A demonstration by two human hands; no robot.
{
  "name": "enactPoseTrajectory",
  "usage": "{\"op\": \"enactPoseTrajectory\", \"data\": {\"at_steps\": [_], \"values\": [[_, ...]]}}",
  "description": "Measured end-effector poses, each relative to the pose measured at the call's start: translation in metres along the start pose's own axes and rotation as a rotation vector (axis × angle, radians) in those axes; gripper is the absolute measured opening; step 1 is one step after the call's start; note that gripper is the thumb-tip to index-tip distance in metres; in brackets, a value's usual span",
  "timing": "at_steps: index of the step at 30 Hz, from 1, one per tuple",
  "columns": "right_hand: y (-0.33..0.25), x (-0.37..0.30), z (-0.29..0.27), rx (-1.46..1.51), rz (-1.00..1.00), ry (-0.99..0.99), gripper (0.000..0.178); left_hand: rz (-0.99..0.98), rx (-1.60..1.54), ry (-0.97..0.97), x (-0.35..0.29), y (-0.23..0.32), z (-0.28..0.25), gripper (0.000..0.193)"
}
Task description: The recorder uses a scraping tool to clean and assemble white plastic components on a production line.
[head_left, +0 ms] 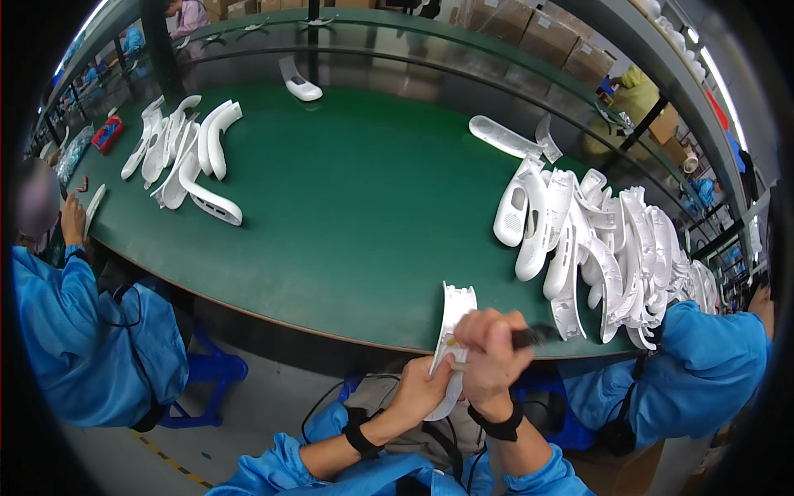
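Observation:
A curved white plastic shell (456, 307) is held at the front edge of the green table, tilted, with its hollow side showing. My left hand (416, 393) is closed round its lower part, thumb on the inside. Over the middle of the shell, my right hand (495, 354) is clenched round a dark-handled tool (536, 336). The handle sticks out to the right and is smeared by motion. The tool's working end lies near my left thumb and is too small to tell. A heap of similar white shells (628, 256) spreads to the right of my hands.
The green table (356, 198) curves across the view. More white shells (178, 145) lie far left, and a single shell (300, 85) lies at the back. A red box (107, 134) sits at the left end. Co-workers in blue sleeves (91, 331) sit on both sides.

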State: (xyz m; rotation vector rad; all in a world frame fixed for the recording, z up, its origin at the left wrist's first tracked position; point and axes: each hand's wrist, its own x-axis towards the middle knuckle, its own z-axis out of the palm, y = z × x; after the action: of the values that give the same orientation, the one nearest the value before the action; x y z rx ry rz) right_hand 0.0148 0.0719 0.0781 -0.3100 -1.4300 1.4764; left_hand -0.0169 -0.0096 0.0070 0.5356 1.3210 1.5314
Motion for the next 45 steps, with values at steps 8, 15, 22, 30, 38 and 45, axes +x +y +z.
{"op": "enactPoseTrajectory", "data": {"at_steps": [8,15,22,30,38,45], "values": [[-0.018,-0.018,-0.012,-0.058,-0.254,0.201,0.029,0.062,0.092,0.094,-0.006,0.007,0.02,0.038],[-0.001,-0.024,-0.01,-0.214,-0.284,0.164,0.028,0.149,0.168,0.175,-0.003,-0.007,0.021,0.039],[0.006,-0.022,-0.007,-0.287,-0.315,0.176,0.027,0.13,0.089,0.158,-0.006,0.001,0.021,0.037],[0.006,-0.012,0.004,-0.373,-0.2,0.353,0.021,0.17,-0.022,0.188,-0.007,-0.006,0.028,0.033],[-0.029,-0.009,-0.01,-0.023,-0.193,0.488,0.027,0.024,-0.038,0.142,-0.006,-0.004,0.024,0.034],[-0.061,-0.078,-0.056,-0.955,0.3,0.068,0.017,0.044,-0.346,0.012,-0.019,0.022,0.026,0.031]]}}
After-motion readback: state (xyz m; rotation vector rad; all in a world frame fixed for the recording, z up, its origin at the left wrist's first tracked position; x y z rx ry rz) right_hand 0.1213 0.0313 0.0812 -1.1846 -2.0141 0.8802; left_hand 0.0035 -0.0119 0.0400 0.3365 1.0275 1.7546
